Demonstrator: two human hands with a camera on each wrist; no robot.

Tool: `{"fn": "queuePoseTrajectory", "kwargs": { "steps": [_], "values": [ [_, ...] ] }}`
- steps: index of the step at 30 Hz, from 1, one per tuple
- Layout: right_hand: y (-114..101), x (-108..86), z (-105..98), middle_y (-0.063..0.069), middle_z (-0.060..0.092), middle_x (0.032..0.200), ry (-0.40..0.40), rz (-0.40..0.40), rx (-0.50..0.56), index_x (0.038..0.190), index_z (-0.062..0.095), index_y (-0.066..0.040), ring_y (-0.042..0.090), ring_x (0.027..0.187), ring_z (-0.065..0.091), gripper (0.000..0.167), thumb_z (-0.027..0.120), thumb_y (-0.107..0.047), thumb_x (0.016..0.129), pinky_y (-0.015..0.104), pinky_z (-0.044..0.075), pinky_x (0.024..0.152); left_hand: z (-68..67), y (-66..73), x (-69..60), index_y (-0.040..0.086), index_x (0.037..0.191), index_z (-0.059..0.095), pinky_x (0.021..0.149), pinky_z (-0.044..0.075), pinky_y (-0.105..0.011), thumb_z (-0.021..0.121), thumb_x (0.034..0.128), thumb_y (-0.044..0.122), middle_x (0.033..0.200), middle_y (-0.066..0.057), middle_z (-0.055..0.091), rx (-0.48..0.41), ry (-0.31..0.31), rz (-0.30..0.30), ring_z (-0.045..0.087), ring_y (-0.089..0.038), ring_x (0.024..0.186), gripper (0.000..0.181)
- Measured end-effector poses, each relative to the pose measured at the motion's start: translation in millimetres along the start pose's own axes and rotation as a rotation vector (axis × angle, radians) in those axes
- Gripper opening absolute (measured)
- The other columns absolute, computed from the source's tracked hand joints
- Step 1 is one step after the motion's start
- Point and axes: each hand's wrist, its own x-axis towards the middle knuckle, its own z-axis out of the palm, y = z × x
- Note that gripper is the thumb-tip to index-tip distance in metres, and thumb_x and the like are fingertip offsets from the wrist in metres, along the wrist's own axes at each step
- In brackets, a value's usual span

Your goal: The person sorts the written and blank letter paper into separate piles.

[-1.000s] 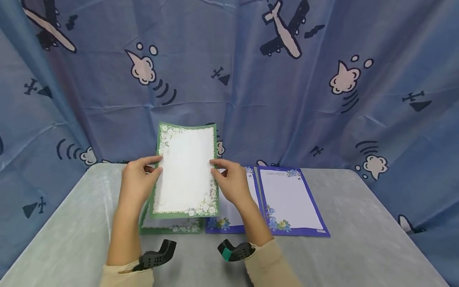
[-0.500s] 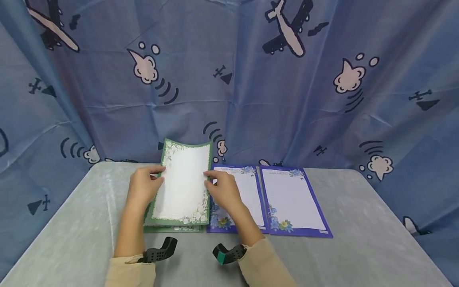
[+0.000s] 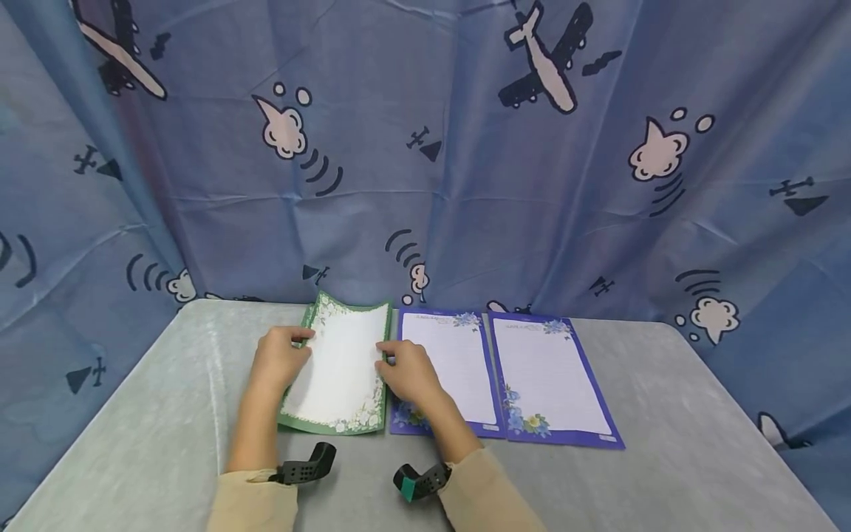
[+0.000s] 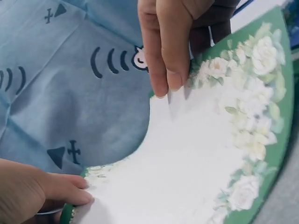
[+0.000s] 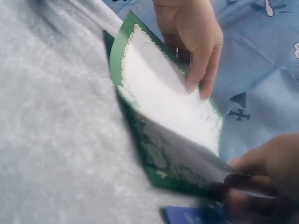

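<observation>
A white paper sheet with a green border and white flowers [image 3: 342,362] is held slightly bowed by both hands. My left hand [image 3: 278,358] pinches its left edge between thumb and fingers. On the opposite edge, my right hand [image 3: 407,373] does the same. Below this sheet, the right wrist view shows another green-bordered sheet [image 5: 159,181], mostly covered. The two sheets nearly line up, with a gap between them along one side. Just right of them lies a purple-bordered sheet with blue flowers [image 3: 452,362], partly hidden behind my right hand and forearm.
A second purple-bordered sheet [image 3: 552,377] lies at the right, close beside the first. All rest on a grey cloth-covered table [image 3: 665,443]. Behind the table's far edge hangs a blue curtain [image 3: 359,133] printed with planes and clouds.
Both hands have lowered the green-bordered sheet from upright above the table down over the other green one, now mostly covered. The purple-bordered sheets stay in place; the head view has shifted slightly.
</observation>
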Motion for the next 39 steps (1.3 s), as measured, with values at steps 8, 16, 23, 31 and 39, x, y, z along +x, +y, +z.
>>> {"fn": "queuePoseTrajectory", "kwargs": {
  "steps": [8,16,23,31,39],
  "values": [
    [4,0.3,7,0.016,0.074,0.121,0.027,0.003,-0.065,0.128,0.070,-0.006,0.017,0.081,0.063,0.036,0.069,-0.016,0.094,0.031,0.049,0.067,8.2,-9.6,1.1,-0.001,0.127,0.068,0.077,0.050,-0.039,0.059,0.0920,0.000,0.128,-0.027,0.066,0.037,0.021,-0.024,0.065,-0.036,0.105,0.036],
    [4,0.4,5,0.020,0.076,0.096,0.025,0.010,-0.052,0.132,0.067,-0.005,0.018,0.067,0.060,0.040,0.069,-0.018,0.094,0.033,0.050,0.062,13.3,-17.2,2.8,0.002,0.130,0.067,0.081,0.052,-0.044,0.060,0.0937,0.004,0.133,-0.025,0.064,0.055,0.038,-0.059,0.065,-0.040,0.113,0.037],
    [3,-0.5,5,0.019,0.072,0.123,0.041,0.011,-0.059,0.128,0.069,-0.002,0.035,0.113,0.069,0.038,0.070,-0.019,0.094,0.049,0.057,0.090,12.5,-15.6,0.9,0.000,0.131,0.065,0.095,0.050,-0.057,0.065,0.0909,0.007,0.138,-0.026,0.061,0.101,0.082,-0.075,0.059,-0.047,0.123,0.041],
    [2,-1.2,5,0.018,0.073,0.122,0.015,0.025,-0.098,0.127,0.070,-0.002,0.033,0.106,0.071,0.038,0.069,-0.022,0.095,0.045,0.058,0.084,5.3,-11.8,-2.6,-0.004,0.129,0.066,0.096,0.050,-0.057,0.065,0.0920,0.013,0.133,-0.027,0.064,0.130,0.028,-0.079,0.061,-0.047,0.120,0.040],
    [1,-1.5,6,0.017,0.072,0.124,0.021,0.022,-0.126,0.128,0.069,-0.003,0.033,0.108,0.071,0.038,0.069,-0.023,0.095,0.044,0.058,0.083,-0.2,-7.6,-4.1,-0.006,0.133,0.061,0.104,0.046,-0.059,0.064,0.0939,0.016,0.139,-0.029,0.059,0.142,-0.034,-0.089,0.055,-0.049,0.127,0.045]
  ]
}}
